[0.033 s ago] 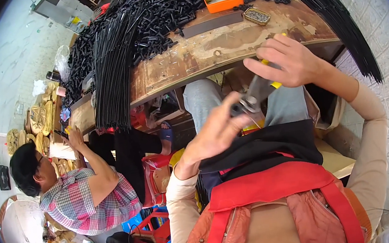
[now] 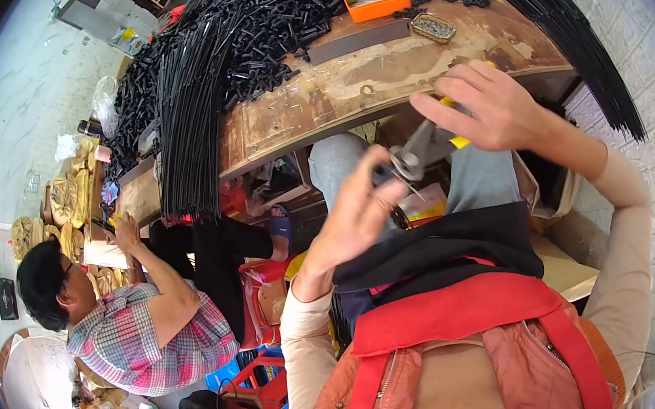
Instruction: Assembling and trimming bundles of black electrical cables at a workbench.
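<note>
My right hand is wrapped round the yellow and black handles of a pair of pliers, held above my lap at the table's front edge. The metal jaws point left, toward my left hand. Between the left thumb and fingers is a small black part, pinched right at the jaws and partly covered by the fingers. A thin, light pin or wire sticks out below the jaws. Motion blur hides how exactly the jaws meet the part.
On the wooden table lie a heap of black tubular parts, a bundle of black rods, an orange box and a small dish of tiny pieces. More black rods hang over the right end. A co-worker sits at left.
Both hands, with the pliers and the black part, have shifted slightly left and up. The right fingers look a little more spread around the handles.
</note>
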Demonstrator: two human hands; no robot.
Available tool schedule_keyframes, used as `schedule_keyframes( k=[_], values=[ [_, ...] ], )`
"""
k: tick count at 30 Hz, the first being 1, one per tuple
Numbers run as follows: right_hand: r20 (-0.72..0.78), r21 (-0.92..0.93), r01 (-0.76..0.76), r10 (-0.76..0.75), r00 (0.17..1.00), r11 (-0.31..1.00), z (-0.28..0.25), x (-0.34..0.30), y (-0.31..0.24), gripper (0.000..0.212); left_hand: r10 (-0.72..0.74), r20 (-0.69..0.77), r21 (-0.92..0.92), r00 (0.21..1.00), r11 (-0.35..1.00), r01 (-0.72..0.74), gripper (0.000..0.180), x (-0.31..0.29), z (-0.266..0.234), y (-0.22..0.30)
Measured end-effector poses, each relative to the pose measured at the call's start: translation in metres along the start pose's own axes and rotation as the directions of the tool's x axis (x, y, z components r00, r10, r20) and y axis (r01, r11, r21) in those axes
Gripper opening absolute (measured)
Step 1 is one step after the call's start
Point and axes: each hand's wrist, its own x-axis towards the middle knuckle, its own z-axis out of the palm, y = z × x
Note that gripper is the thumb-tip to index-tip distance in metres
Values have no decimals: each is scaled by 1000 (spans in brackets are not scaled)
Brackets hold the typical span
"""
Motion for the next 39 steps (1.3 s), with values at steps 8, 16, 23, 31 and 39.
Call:
schedule_keyframes(
  k=[8,16,23,31,39],
  values=[
    [291,329,-704,642,709,629,-3,-22,-49,68,44,-324,-150,945,984,-98,14,21,-1,-18],
    [192,258,-591,560,806,764,18,-4,-49,63,56,-240,-19,969,998,-62,37,19,9,-12],
    [128,232,-529,513,849,816,16,-1,-42,56,14,-183,-90,983,995,-31,39,21,10,-12],
    [233,177,-484,442,866,857,8,-12,-39,58,-41,-98,-127,994,991,29,47,18,9,-16],
    [528,420,-454,195,827,786,-46,-15,-25,45,61,-110,-124,992,989,-75,46,16,16,-13]
  ],
)
